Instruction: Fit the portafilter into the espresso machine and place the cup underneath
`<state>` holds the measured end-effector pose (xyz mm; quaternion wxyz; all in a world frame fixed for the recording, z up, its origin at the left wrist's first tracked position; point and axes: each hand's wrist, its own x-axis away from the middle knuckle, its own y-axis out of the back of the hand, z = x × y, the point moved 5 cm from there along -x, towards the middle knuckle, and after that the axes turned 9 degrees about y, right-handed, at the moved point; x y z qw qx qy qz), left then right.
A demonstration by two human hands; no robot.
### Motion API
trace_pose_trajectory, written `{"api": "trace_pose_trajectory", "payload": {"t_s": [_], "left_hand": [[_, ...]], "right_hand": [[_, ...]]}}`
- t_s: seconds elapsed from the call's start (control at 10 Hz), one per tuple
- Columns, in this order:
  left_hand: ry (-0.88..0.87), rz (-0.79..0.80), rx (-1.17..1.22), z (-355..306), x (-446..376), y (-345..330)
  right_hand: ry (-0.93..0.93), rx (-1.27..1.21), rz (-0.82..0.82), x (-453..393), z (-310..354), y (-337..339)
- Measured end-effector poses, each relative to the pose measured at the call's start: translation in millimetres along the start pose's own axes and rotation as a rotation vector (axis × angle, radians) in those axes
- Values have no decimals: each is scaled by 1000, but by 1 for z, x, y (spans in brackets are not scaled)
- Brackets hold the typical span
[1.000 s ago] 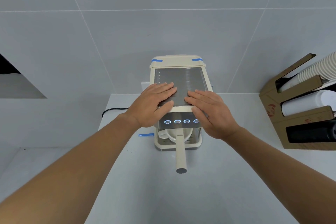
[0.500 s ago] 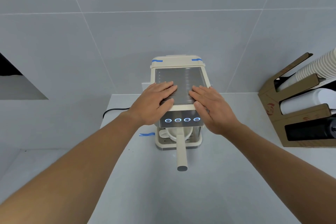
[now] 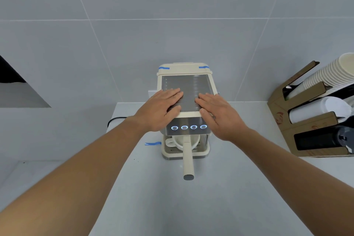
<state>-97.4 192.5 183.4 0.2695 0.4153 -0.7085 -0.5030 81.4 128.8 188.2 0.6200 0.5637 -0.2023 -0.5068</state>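
Observation:
A cream espresso machine stands on the counter against the tiled wall, with a ribbed metal top and a row of lit blue buttons on its front. The portafilter sits in the machine, its cream handle pointing straight toward me. Under it a cream cup rests on the drip tray, handle to the left. My left hand lies flat on the machine's top left, fingers spread. My right hand lies flat on the top right. Neither hand holds anything.
A cardboard cup dispenser with stacked paper cups and lids stands at the right against the wall. A black power cord runs behind the machine on the left. Blue tape marks the counter by the machine's left foot.
Both hands have stayed flat on the machine's top; the right hand has shifted slightly back and right, uncovering the rightmost button. The view has drifted slightly.

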Motion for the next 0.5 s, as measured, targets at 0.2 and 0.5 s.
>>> {"api": "trace_pose_trajectory", "payload": {"t_s": [0.2,0.5], "left_hand": [[51,83,-43,-9,3,6],[120,28,32,-17,10,41]], "right_hand": [[11,41,55,-6,9,16],[-241,-156,78,-11,5,65]]}}
